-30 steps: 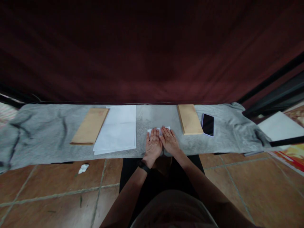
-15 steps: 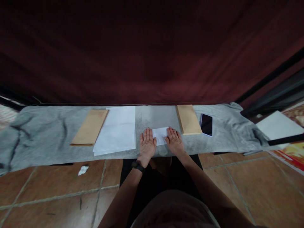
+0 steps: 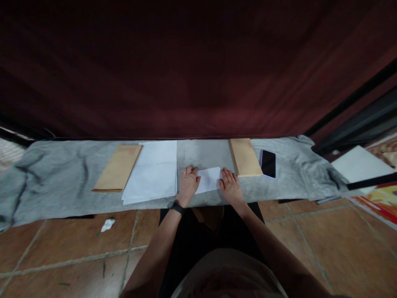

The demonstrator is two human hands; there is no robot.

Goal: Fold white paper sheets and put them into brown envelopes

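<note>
A small folded sheet of white paper (image 3: 209, 179) lies flat on the grey cloth between my two hands. My left hand (image 3: 188, 182), with a dark band at the wrist, rests at the paper's left edge, fingers pointing forward and thumb toward the paper. At the right edge my right hand (image 3: 230, 186) lies flat, its fingers stretched forward. Left of my left hand is a stack of large white sheets (image 3: 153, 171), partly under a brown paper envelope (image 3: 118, 167). A thicker stack of brown envelopes (image 3: 246, 157) lies just beyond my right hand.
A phone (image 3: 268, 164) lies right of the brown stack. The grey cloth (image 3: 62, 178) is wrinkled at both ends. Behind it hangs a dark red curtain (image 3: 198, 82). A crumpled white scrap (image 3: 108, 224) lies on the tiled floor (image 3: 77, 240).
My left hand has slid slightly left and its fingers have drawn in a little, baring more of the folded paper. My right hand has hardly moved, staying at the right edge.
</note>
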